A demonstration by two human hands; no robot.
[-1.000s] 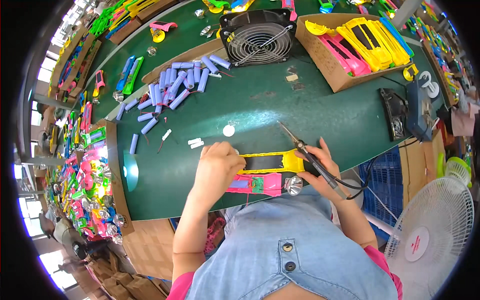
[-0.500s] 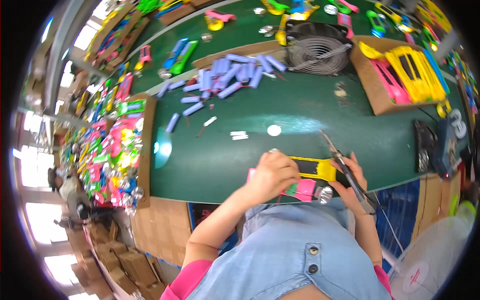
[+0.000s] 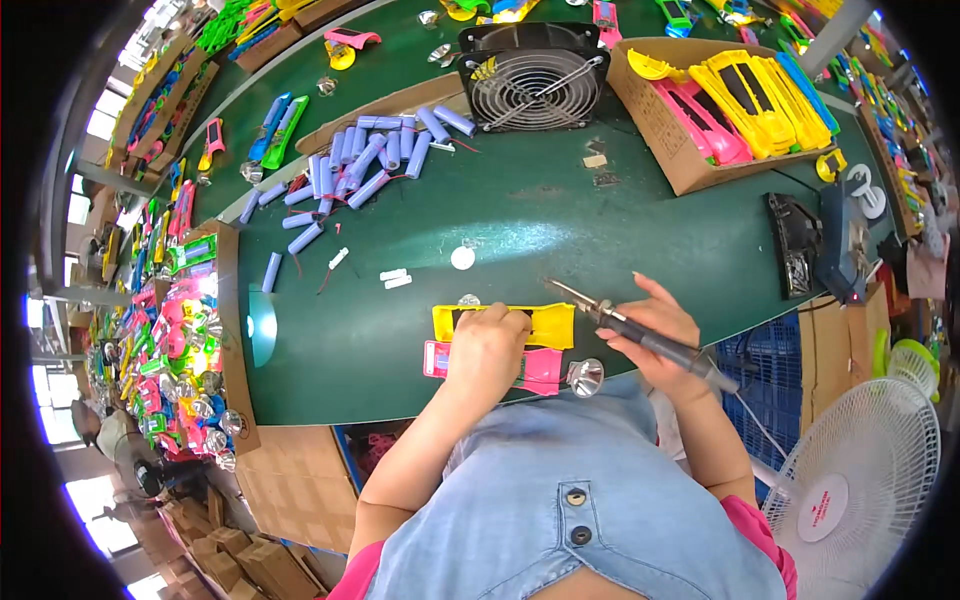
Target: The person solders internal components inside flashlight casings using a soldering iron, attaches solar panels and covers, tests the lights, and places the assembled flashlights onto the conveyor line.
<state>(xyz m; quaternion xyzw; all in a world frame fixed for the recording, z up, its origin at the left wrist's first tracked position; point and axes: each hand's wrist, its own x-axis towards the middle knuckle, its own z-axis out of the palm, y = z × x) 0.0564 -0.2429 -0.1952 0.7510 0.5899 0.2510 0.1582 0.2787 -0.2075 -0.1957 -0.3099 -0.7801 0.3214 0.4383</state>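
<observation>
Head | green workbench [image 3: 600,230] | crowded workshop | white fan [image 3: 860,490] beside

The left hand [image 3: 487,350] is covering the middle of the yellow plastic casing [image 3: 545,325] and the pink plastic casing [image 3: 543,370]; whatever its grip is pinching underneath is staying hidden.

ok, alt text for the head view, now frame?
At a green workbench, a person's right hand holds a soldering iron beside a yellow plastic shell, which the left hand presses down above a pink shell. Blue battery cells and a small fan lie behind.
</observation>
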